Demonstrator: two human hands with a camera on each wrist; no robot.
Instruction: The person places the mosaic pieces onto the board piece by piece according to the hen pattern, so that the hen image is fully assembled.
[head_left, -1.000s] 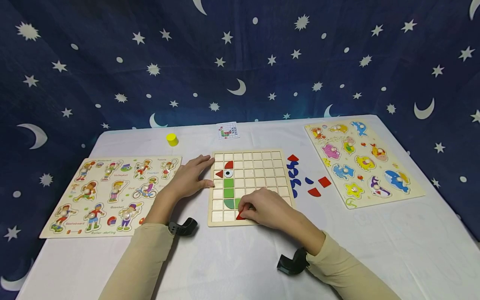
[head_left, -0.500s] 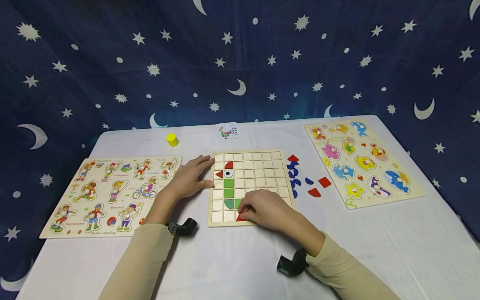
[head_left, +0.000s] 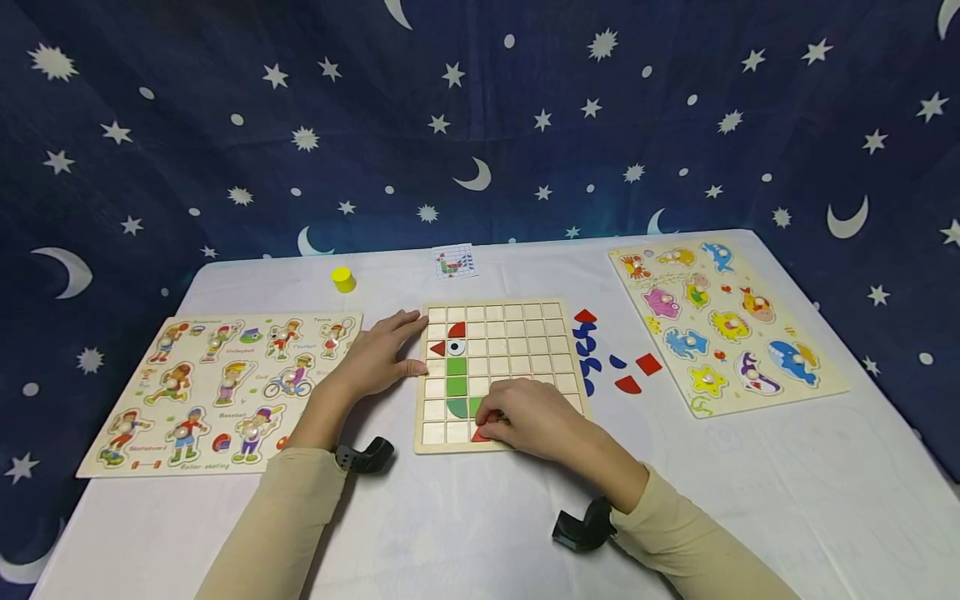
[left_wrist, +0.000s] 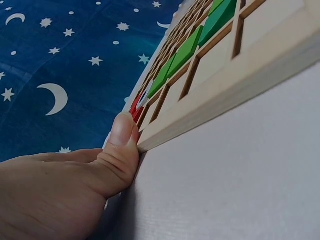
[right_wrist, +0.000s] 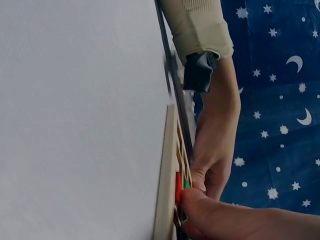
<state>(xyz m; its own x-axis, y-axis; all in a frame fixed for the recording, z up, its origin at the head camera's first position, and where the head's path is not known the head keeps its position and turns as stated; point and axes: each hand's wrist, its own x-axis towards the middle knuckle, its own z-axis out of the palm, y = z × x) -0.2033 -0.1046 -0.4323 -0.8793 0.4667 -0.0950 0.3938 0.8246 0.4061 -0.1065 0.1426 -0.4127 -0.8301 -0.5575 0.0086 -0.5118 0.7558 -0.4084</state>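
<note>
A wooden grid board (head_left: 517, 333) lies in the middle of the white table. In its left columns sit red pieces, an eye tile and green tiles (head_left: 457, 375). My right hand (head_left: 525, 417) rests on the board's front rows, its fingertips curled onto a red triangle piece (head_left: 480, 434) in the bottom row; the same red piece (right_wrist: 178, 187) shows in the right wrist view. My left hand (head_left: 382, 354) lies flat against the board's left edge, with the thumb (left_wrist: 122, 132) pressed to the board's side (left_wrist: 225, 87).
Loose blue and red shapes (head_left: 600, 354) lie right of the board. A sea-animal peg puzzle (head_left: 720, 321) sits at the right, a sports peg puzzle (head_left: 225, 387) at the left. A yellow cylinder (head_left: 343, 279) and a small pattern card (head_left: 455, 262) lie behind.
</note>
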